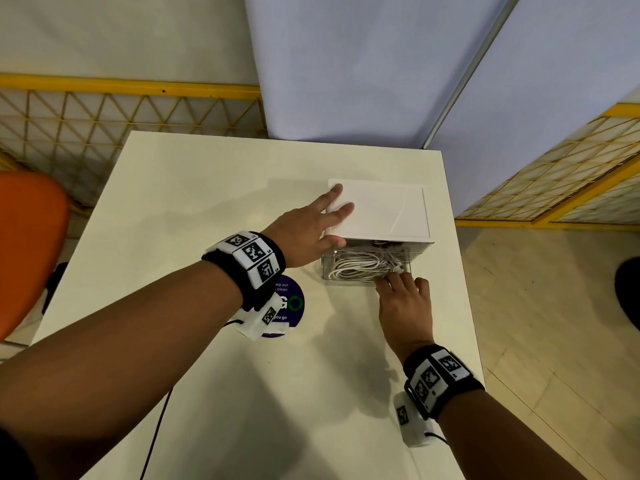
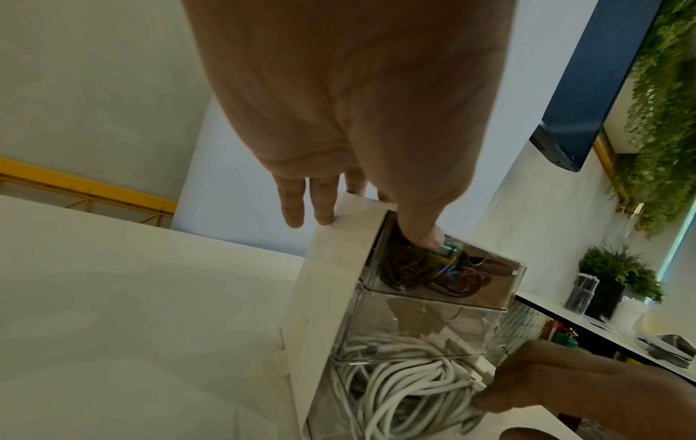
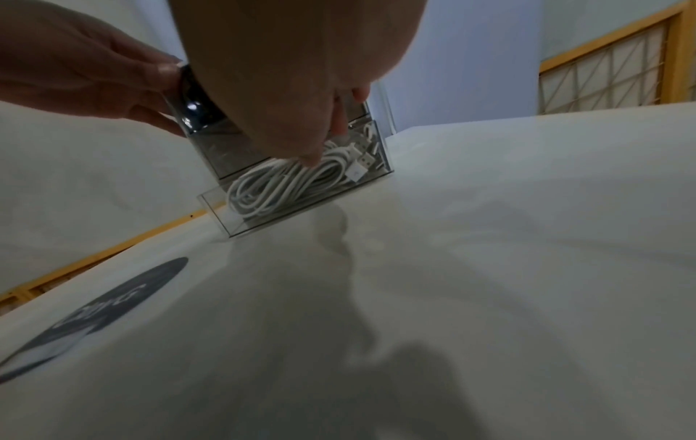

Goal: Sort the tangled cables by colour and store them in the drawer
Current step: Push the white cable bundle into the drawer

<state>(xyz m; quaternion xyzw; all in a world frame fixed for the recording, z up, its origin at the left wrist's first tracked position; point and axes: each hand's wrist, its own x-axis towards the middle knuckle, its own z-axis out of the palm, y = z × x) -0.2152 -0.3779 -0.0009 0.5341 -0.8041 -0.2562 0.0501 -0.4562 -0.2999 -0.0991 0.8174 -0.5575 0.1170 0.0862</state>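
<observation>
A small white drawer box (image 1: 379, 209) (image 2: 331, 268) stands at the table's far right. Its clear lower drawer (image 1: 327, 271) (image 3: 241, 220) is pulled out and holds coiled white cables (image 1: 360, 268) (image 2: 406, 396) (image 3: 271, 190). In the clear upper drawer lie dark cables (image 1: 381, 242) (image 2: 425, 274). My left hand (image 1: 322, 220) (image 2: 357, 119) (image 3: 75, 68) rests on the box's near left corner, with straight fingers on top and the thumb against the upper drawer's front. My right hand (image 1: 401, 292) (image 2: 583, 387) (image 3: 301, 89) reaches over the lower drawer's front right, fingertips touching the white cables.
The cream table (image 1: 207, 202) carries a round dark-blue sticker (image 1: 289, 306) (image 3: 113, 300) near my left wrist. An orange chair (image 1: 27, 244) stands at the left. A grey-blue partition (image 1: 363, 64) and a yellow lattice fence (image 1: 104, 112) close the far side. The table's right edge runs just past the box.
</observation>
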